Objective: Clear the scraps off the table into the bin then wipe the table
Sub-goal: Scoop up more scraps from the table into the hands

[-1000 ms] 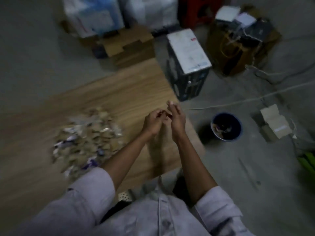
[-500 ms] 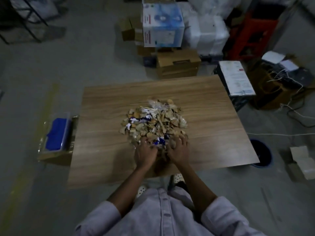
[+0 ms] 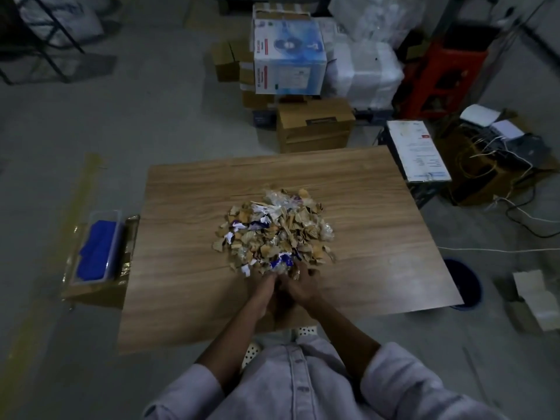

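Observation:
A heap of torn scraps [image 3: 274, 230], brown, white and blue, lies in the middle of the wooden table [image 3: 188, 277]. My left hand [image 3: 264, 287] and my right hand [image 3: 300, 284] are pressed side by side at the near edge of the heap, fingers curled into the nearest scraps. Some scraps sit on and between my fingers. The dark blue bin [image 3: 465, 283] stands on the floor just off the table's right edge, partly hidden by the tabletop.
A clear tray holding a blue cloth [image 3: 98, 247] rests on a cardboard box [image 3: 97, 294] at the table's left edge. Stacked boxes [image 3: 289, 57] stand beyond the far edge. A dark box [image 3: 419, 153], cables and a small carton [image 3: 536, 298] crowd the floor at right.
A second ago my hands were together in the air near the table's right corner, toward the bin. They have come back to the heap and closed on its near scraps.

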{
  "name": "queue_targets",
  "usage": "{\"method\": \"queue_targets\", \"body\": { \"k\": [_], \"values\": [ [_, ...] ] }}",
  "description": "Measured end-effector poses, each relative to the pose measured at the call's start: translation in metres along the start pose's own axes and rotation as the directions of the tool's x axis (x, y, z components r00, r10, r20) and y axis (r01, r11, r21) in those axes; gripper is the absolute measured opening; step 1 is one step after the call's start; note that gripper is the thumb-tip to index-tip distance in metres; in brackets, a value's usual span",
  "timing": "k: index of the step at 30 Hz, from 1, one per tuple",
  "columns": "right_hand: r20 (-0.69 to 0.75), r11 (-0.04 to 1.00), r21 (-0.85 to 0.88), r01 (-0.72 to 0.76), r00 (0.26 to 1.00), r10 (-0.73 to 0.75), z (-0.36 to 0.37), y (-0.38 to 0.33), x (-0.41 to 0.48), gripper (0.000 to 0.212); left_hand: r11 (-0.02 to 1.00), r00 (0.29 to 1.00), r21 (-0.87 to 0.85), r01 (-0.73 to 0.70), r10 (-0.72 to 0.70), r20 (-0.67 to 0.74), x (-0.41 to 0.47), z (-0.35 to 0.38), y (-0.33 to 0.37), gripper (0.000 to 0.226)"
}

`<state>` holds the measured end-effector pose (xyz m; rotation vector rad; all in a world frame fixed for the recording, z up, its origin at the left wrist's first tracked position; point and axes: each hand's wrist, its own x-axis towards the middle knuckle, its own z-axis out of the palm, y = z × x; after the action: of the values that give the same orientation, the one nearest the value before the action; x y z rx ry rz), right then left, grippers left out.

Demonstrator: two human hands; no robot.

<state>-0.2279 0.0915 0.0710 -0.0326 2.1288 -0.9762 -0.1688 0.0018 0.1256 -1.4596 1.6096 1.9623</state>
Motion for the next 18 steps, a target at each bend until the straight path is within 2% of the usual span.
{"method": "queue_targets", "body": {
  "k": [4, 7, 9, 12, 14, 18],
  "values": [
    [0.086, 0.992, 0.091, 0.085, 0.992, -0.093, -0.005, 0.004, 0.015, 0.063, 0.99, 1.0, -0.141, 0.0, -0.004, -0.029, 0.03, 0.004, -0.006, 0.017],
    [0.106, 0.98, 0.116, 0.163, 0.979, -0.176, -0.009, -0.008, 0.01, 0.025, 0.97, 0.999, -0.244, -0.001, -0.008, -0.035, 0.047, 0.01, -0.003, 0.021],
    [0.084, 0.964, 0.155, 0.216, 0.969, -0.231, -0.013, -0.016, 0.007, 0.014, 0.959, 0.999, -0.284, 0.019, -0.028, -0.028, 0.054, 0.012, 0.0, 0.022],
    [0.117, 0.961, 0.15, 0.234, 0.961, -0.252, -0.015, -0.019, 0.01, 0.018, 0.943, 0.998, -0.33, 0.054, -0.056, 0.003, 0.066, 0.01, 0.0, 0.026],
    [0.143, 0.955, 0.125, 0.269, 0.948, -0.286, -0.014, -0.021, 0.011, 0.029, 0.918, 0.997, -0.387, 0.079, -0.075, 0.025, 0.07, 0.009, 0.002, 0.034],
    [0.161, 0.929, 0.097, 0.357, 0.916, -0.368, -0.006, -0.024, 0.015, 0.042, 0.891, 0.998, -0.45, 0.058, -0.063, 0.004, 0.079, 0.008, 0.01, 0.04]
  ]
}}
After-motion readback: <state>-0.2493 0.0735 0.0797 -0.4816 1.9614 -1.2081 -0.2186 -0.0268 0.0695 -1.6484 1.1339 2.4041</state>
